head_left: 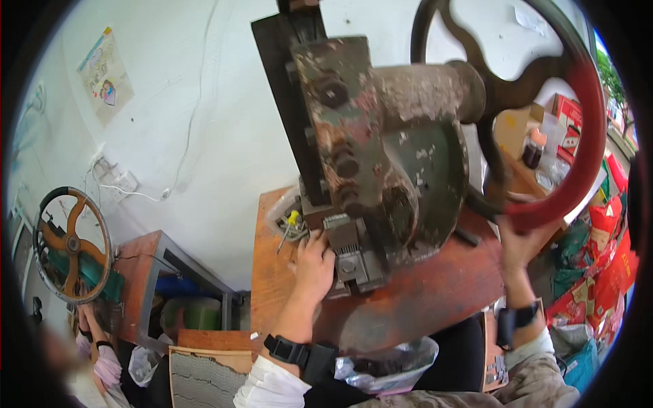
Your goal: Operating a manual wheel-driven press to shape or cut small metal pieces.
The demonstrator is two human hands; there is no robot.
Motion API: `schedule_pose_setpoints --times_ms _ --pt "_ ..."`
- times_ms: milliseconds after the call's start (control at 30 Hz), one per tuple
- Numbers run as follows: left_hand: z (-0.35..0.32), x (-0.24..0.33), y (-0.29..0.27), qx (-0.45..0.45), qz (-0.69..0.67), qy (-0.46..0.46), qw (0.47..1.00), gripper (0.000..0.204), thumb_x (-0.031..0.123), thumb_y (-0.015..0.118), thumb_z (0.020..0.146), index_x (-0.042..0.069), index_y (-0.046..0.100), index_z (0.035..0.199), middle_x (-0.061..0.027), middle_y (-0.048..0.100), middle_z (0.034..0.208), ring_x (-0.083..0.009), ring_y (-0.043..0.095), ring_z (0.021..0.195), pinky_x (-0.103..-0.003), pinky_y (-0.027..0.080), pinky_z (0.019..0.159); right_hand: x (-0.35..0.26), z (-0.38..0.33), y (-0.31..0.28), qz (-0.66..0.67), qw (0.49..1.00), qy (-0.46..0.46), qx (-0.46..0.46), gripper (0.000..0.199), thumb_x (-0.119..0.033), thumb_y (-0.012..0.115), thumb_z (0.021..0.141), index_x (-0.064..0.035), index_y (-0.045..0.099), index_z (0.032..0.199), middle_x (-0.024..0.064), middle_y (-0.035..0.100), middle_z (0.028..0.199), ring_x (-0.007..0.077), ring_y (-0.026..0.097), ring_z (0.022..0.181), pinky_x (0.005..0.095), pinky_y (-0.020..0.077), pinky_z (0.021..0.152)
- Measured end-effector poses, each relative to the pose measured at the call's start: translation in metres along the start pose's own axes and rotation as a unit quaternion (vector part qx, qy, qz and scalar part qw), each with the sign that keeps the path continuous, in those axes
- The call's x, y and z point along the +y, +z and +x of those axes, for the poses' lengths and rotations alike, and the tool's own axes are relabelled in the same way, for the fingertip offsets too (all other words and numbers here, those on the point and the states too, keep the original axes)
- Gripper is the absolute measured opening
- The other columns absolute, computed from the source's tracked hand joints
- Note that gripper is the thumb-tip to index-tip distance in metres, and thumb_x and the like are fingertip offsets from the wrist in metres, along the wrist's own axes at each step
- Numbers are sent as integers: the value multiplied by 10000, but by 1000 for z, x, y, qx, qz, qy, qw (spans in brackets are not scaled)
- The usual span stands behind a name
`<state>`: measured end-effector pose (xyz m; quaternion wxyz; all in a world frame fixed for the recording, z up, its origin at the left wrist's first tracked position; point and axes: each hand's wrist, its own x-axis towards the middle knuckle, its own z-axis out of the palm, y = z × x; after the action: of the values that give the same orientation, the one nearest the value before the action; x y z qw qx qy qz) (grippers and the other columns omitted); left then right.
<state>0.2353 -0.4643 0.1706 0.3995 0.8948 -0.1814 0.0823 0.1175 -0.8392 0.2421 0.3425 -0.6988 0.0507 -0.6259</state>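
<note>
A worn, rust-spotted press machine [381, 156] stands on a wooden bench [422, 292]. My left hand [314, 266] rests on the bench at the foot of the machine, fingers against the metal die block [350, 262]; what it holds, if anything, is hidden. My right hand [522, 239] is raised and grips the red rim of the big flywheel [588, 136] on the machine's right side. Both wrists wear black bands.
A yellow-handled screwdriver [289, 226] lies on the bench's far left corner. A clear plastic bag [391, 367] hangs under the bench front. At left, a second machine with an orange-spoked wheel [71, 245] and another person's hands [95, 347]. Red packages [605, 265] pile at right.
</note>
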Motion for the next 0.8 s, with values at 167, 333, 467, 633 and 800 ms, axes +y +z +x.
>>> schedule_pose_setpoints --times_ms 167,333,467,633,800 --pt "-12 -8 -3 27 -3 -23 999 373 169 448 867 132 526 1230 -61 400 1384 -336 342 1259 -732 216 904 -51 48 -6 57 992 83 -70 374 -176 697 738 1 583 1047 43 628 912 129 592 797 268 467 739" --pt "5 -1 8 19 -49 -2 999 377 131 459 864 79 520 1232 -134 417 1369 -362 387 1225 -569 269 994 -225 145 53 118 899 237 -349 298 -206 671 832 54 583 946 95 596 785 177 582 718 276 482 662" --pt "3 9 2 22 -107 13 994 358 107 464 854 -3 522 1190 -210 458 1312 -381 427 1182 -397 331 1006 1 132 -143 -53 964 124 -229 328 -184 671 802 32 556 1020 73 595 829 157 575 760 281 463 718" --pt "5 25 9 11 -135 15 991 341 80 454 844 -28 527 1159 -199 453 1320 -375 432 1189 -385 330 1012 45 16 -52 -162 983 -38 -78 412 -155 671 765 4 522 1114 45 593 885 132 566 813 288 440 788" --pt "-11 -3 -15 -18 -266 -96 959 400 56 494 803 6 532 1198 -198 493 1280 -299 446 1213 -340 325 1019 -44 66 -23 205 970 40 -127 333 -189 602 837 20 541 1089 57 569 907 129 546 795 238 430 730"
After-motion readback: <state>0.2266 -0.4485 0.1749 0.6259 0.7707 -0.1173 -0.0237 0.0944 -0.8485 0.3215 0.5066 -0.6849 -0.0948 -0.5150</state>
